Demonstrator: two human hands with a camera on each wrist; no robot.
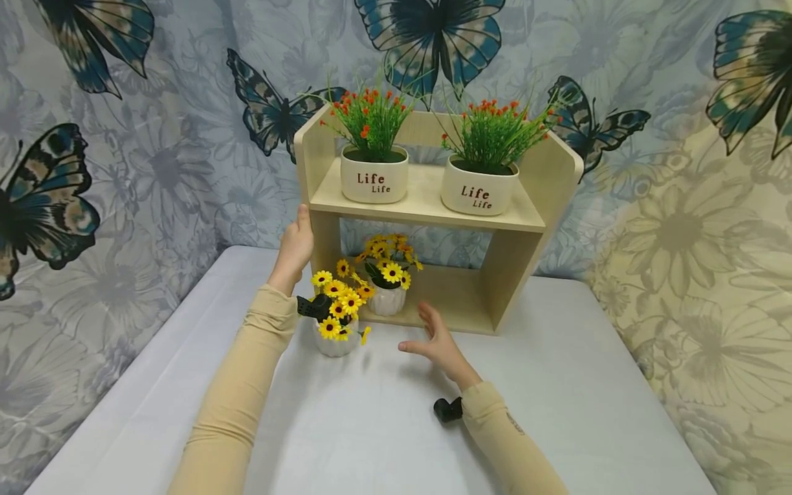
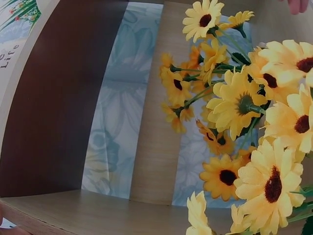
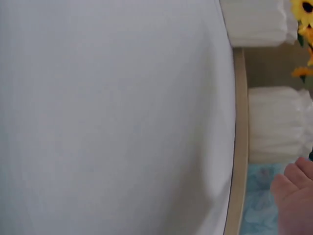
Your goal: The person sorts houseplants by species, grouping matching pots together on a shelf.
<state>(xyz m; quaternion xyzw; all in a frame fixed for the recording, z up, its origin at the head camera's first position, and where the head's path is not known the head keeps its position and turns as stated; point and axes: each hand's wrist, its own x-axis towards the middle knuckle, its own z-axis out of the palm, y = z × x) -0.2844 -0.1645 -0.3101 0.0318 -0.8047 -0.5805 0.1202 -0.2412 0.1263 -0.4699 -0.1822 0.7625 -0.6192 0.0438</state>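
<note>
A wooden shelf (image 1: 427, 218) stands on the white table. My left hand (image 1: 295, 249) touches its left side panel at the front edge; the visible finger points straight up, the others are hidden. Just below that hand, a white pot of yellow flowers (image 1: 337, 340) stands on the table before the shelf. Another white pot with yellow flowers (image 1: 388, 301) sits on the lower board at the left. My right hand (image 1: 442, 347) hovers before the lower board, right of this pot, thumb and fingers spread and holding nothing. Large yellow flowers (image 2: 271, 183) cover the right of the left wrist view.
Two white "Life" pots with red-flowered grass, a left one (image 1: 374, 180) and a right one (image 1: 479, 189), stand on the upper board. Behind the table (image 1: 575, 385) hangs a butterfly-printed backdrop (image 1: 185, 172). A black wrist camera (image 1: 448, 410) sits at the right cuff.
</note>
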